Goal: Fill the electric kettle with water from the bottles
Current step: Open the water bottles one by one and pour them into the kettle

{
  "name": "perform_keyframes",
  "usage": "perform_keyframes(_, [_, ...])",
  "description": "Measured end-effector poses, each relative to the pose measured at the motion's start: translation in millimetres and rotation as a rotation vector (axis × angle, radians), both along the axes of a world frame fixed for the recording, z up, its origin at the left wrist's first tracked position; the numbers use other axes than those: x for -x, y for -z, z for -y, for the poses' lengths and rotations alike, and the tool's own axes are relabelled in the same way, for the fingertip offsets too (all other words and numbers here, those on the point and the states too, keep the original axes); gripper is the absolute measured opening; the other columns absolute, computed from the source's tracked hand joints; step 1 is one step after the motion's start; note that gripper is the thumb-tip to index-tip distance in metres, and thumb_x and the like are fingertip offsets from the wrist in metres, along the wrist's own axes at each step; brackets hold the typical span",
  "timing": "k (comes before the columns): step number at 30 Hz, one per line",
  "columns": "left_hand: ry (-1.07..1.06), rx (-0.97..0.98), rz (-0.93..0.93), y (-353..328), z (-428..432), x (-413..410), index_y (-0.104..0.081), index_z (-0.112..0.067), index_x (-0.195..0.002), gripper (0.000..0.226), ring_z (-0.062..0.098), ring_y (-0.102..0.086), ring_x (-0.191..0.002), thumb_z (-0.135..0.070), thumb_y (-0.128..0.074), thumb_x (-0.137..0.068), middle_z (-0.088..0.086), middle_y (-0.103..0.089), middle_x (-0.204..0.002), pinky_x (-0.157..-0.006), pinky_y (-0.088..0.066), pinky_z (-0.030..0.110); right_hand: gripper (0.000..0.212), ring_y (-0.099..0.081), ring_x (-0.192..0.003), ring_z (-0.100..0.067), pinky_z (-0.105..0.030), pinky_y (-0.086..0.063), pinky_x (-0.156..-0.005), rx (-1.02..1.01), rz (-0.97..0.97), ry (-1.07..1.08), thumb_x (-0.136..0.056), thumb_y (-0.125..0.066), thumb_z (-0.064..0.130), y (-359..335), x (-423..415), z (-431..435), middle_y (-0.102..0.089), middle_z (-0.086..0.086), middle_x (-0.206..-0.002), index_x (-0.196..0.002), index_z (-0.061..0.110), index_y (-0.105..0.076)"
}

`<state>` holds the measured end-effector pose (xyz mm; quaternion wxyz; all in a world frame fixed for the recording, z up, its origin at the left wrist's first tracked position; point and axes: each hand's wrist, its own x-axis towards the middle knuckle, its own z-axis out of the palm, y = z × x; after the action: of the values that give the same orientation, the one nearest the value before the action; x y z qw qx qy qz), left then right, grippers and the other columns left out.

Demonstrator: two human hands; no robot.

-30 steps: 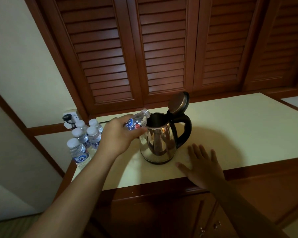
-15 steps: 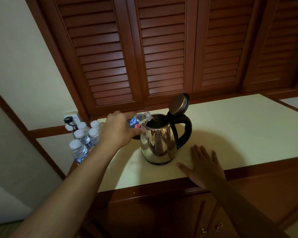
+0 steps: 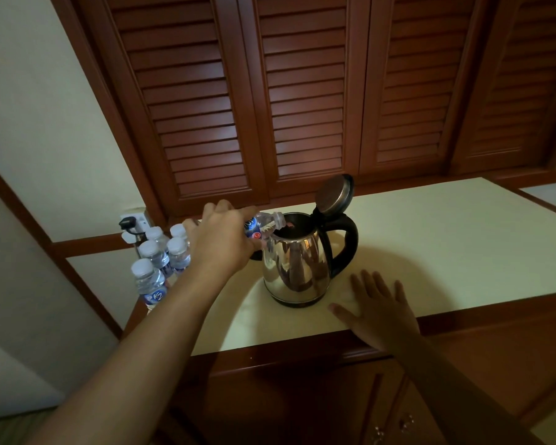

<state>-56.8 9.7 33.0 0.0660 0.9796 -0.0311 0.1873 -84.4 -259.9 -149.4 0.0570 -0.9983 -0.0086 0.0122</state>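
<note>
Bottle (image 3: 264, 224) body is mostly hidden behind the left hand (image 3: 220, 237); only the label edge, shoulder and neck show. Can't make out a water stream or the level inside the kettle (image 3: 297, 268), the interior is dark. A dark shape sits on the counter (image 3: 446, 245) just left of the kettle, half covered by the hand; can't identify it.

Left hand's fingers are curled round the bottle, holding it tipped near horizontal with its mouth at the kettle's open rim. Right hand (image 3: 382, 306) lies flat on the counter, fingers spread, holding nothing, just right of the kettle base.

Kettle: polished steel, upright, mid-counter. Black handle (image 3: 347, 242) faces right, lid (image 3: 334, 194) is flipped up.

Capped bottles (image 3: 158, 261) cluster at the counter's left end, partly behind the forearm.
</note>
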Motion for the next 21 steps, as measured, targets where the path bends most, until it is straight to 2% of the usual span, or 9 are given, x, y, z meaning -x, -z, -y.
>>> perform_keyframes(10, [0.004,-0.059,0.080,3.2,2.1,-5.4,-0.062,-0.048,-0.130,0.054,0.026,-0.045,-0.123,-0.055,-0.080,-0.079,-0.002,-0.058,-0.126,-0.096,-0.033,0.050,0.101,0.015,-0.155,-0.023,-0.058,0.005,-0.123,0.001,0.000,0.009,-0.082,0.001,0.090,1.5,-0.6,-0.2,0.013,-0.002,-0.170,-0.161,0.027,0.007])
perform_keyframes(14, [0.000,-0.079,0.090,1.8,4.3,-6.2,-0.057,-0.048,-0.138,0.060,0.026,-0.044,-0.126,-0.051,-0.080,-0.082,-0.002,-0.057,-0.131,-0.100,-0.033,0.052,0.101,0.015,-0.155,-0.022,-0.057,0.006,-0.124,0.006,0.001,0.011,-0.081,0.003,0.090,2.0,-0.4,-0.1,0.013,-0.001,-0.170,-0.161,0.028,0.007])
perform_keyframes(21, [0.020,-0.115,0.123,1.2,7.8,-4.6,-0.058,-0.046,-0.138,0.060,0.027,-0.043,-0.128,-0.045,-0.081,-0.082,0.000,-0.056,-0.131,-0.110,-0.031,0.060,0.103,0.015,-0.155,-0.023,-0.057,0.006,-0.123,0.001,-0.003,0.011,-0.080,0.002,0.091,1.2,-0.3,-0.4,0.013,-0.002,-0.170,-0.161,0.027,0.006])
